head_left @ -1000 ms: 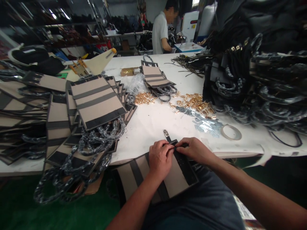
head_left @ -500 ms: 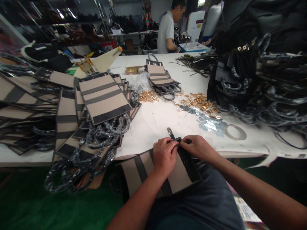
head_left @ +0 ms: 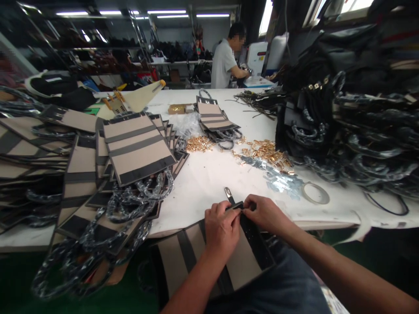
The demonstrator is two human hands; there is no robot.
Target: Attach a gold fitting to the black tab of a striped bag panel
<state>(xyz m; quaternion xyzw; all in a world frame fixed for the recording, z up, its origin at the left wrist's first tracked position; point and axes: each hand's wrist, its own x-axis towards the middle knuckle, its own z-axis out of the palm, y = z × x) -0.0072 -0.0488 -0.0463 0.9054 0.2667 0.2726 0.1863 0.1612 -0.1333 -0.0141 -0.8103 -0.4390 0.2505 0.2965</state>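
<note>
A beige bag panel [head_left: 244, 259] with dark grey stripes and black borders lies across my lap, its upper end against the table edge. My left hand [head_left: 222, 229] is closed on the panel's black top edge, thumb and fingers pinching it. Close beside it, my right hand [head_left: 265, 214] pinches at the same edge with thumb and forefinger; whatever small piece may be between those fingertips is hidden. A short black strap [head_left: 230, 197] with a shiny metal end sticks out beyond the edge onto the table.
On the white table [head_left: 203, 183] lie gold metal fittings [head_left: 266, 151], flat silver plates [head_left: 281, 181] and a tape roll [head_left: 315, 193]. Striped panels [head_left: 139, 148] with plastic-wrapped handles pile up at left, black bag parts [head_left: 307, 117] at right. A co-worker [head_left: 225, 63] stands behind the table.
The view has tilted upward, so the table and piles sit lower in the picture. Both my hands stay pinched at the panel's edge, with hardly any shift. The co-worker's arm has come up and forward.
</note>
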